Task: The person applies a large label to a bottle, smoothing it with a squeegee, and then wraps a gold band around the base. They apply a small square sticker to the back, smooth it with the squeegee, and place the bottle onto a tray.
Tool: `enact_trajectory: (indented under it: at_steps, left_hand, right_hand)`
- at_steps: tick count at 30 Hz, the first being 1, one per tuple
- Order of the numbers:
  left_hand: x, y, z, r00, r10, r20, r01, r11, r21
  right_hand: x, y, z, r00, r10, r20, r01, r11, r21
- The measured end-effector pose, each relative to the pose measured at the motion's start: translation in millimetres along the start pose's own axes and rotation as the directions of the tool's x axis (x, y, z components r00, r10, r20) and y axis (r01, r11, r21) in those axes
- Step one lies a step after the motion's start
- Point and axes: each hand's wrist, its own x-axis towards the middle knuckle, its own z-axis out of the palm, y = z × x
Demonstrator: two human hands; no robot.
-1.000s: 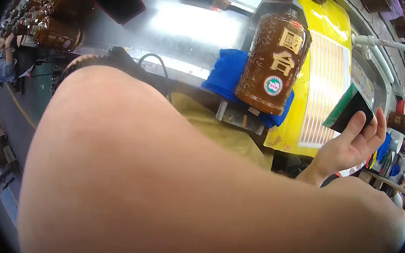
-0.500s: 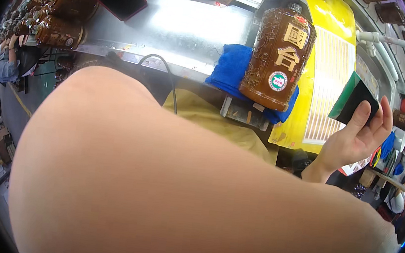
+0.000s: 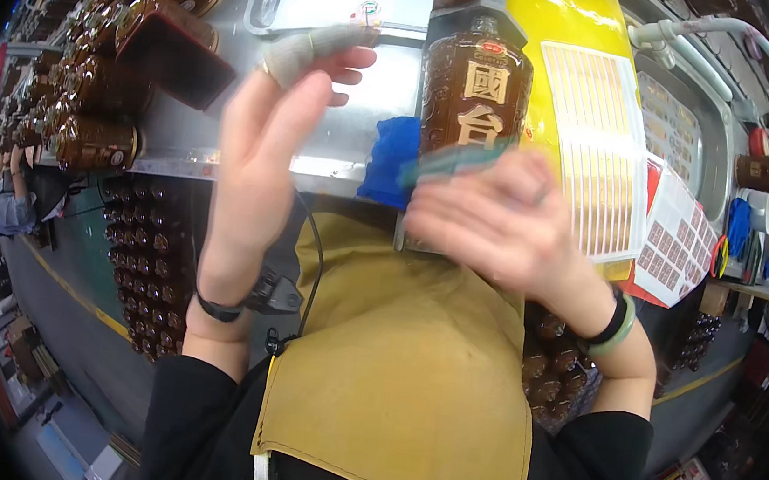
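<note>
Over the near end of the brown bottle [image 3: 461,89], blue cloth [image 3: 391,161] at its left, our blurred right hand [image 3: 501,217] clasps a green piece [image 3: 449,164]; leftward, our left hand [image 3: 275,125] hovers half-open, empty.

Bench [image 3: 380,99], centre: bottle [image 3: 454,83] with cloth [image 3: 389,165] just beside its lower left, flat piece [image 3: 458,162] in the right hand [image 3: 509,216] before its lower part, and mat [image 3: 568,11] along its right, bearing the strip sheet [image 3: 591,149]. Left of the bottle, the left hand [image 3: 275,125] is over the bench in front of the far tray [image 3: 259,7]; farther left are the phone-like slab [image 3: 174,59] and a cluster of bottles [image 3: 95,144] at the bench's left end. Right of the strip sheet: leaflet [image 3: 679,248] near its front corner, right-hand tray [image 3: 722,135] behind the leaflet, pipe [image 3: 716,31] toward that tray's far end.
</note>
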Motion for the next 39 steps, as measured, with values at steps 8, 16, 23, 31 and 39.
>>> enact_trajectory:
  at_steps: [8, 16, 23, 31, 39]
  left_hand:
    - [-7.1, -49.0, 35.2, 0.79, 0.447, 0.419, -0.613, 0.581, 0.536]
    - [3.9, -40.8, 38.3, 0.619, 0.49, 0.614, -0.785, 0.36, 0.504]
    - [7.5, -39.7, 32.3, 0.543, 0.492, 0.68, -0.834, 0.226, 0.502]
    - [16.3, -67.4, 38.4, 0.725, 0.543, 0.423, -0.685, 0.504, 0.526]
    - [32.3, -64.9, 47.1, 0.788, 0.504, 0.353, -0.615, 0.653, 0.441]
  right_hand:
    - [-24.0, -1.0, -37.8, 0.614, 0.686, -0.39, -0.506, 0.721, 0.473]
    - [-45.2, 4.4, -39.6, 0.392, 0.735, -0.554, -0.544, 0.671, 0.505]
    - [-41.2, -0.3, -33.0, 0.363, 0.763, -0.535, -0.522, 0.642, 0.562]
    - [-41.9, 3.6, -30.3, 0.354, 0.82, -0.449, -0.553, 0.571, 0.607]
    - [-38.3, 5.8, -22.0, 0.326, 0.896, -0.303, -0.525, 0.437, 0.73]
